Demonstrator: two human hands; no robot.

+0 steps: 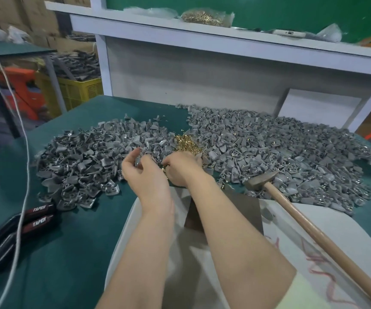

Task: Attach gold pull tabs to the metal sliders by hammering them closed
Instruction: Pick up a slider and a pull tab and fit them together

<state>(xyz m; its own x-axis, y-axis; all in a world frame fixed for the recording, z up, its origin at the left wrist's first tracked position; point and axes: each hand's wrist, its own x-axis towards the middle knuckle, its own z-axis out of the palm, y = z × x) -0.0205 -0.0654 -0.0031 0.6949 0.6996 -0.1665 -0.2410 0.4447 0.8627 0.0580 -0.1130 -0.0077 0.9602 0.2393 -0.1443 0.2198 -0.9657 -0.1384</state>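
Your left hand (142, 172), fingers curled, pinches a grey metal slider (137, 162) at the edge of the left slider heap (84, 159). Your right hand (183, 169) lies knuckles-up against the gold pull tabs (186, 143), which sit between the two heaps. Whether its curled fingers pinch anything cannot be told. The hammer (261, 178) lies on the tabletop (68, 253), to your right.

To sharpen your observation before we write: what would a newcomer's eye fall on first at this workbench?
Two sprawling heaps of small grey metal sliders cover the green tabletop, left and right. Between them glints a small pile of gold pull tabs, with the person's left hand and right hand just in front. A wooden-handled hammer lies at the right, head against the right heap.
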